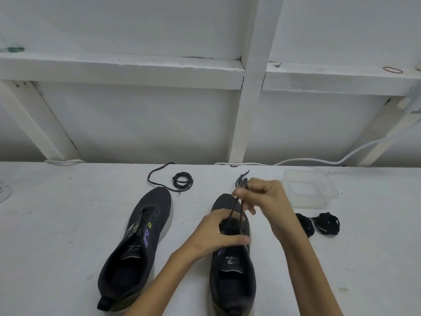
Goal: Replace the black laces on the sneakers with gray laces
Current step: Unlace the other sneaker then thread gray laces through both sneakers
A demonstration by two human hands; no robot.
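1. The right sneaker stood on the white tabletop near its near edge. Its long axis ran from the near edge to the far one, toe pointing away from the person and heel opening toward them.
2. The left hand was curled over the eyelet zone of that shoe, thumb and fingers gripping the upper. This likely pinned the shoe down against the pull from above.
3. The right hand was raised above the toe, its fingertips pinching both ends of a dark lace. Two strands ran taut from the eyelets up to the pinch, probably to even the ends after threading the lowest row.
4. Motion blur and dim light left the lace's shade unclear; it may be the gray one, but I could not tell.
5. The left sneaker lay unlaced toward the left. Its toe angled toward the far edge and slightly rightward, and its heel sat by the near edge.
6. A partly coiled lace waited by the far edge, beyond that shoe's toe, probably its replacement.
7. Two black lace bundles lay right of the right forearm, seemingly set aside.
8. A clear container stood behind them, toward the far edge.
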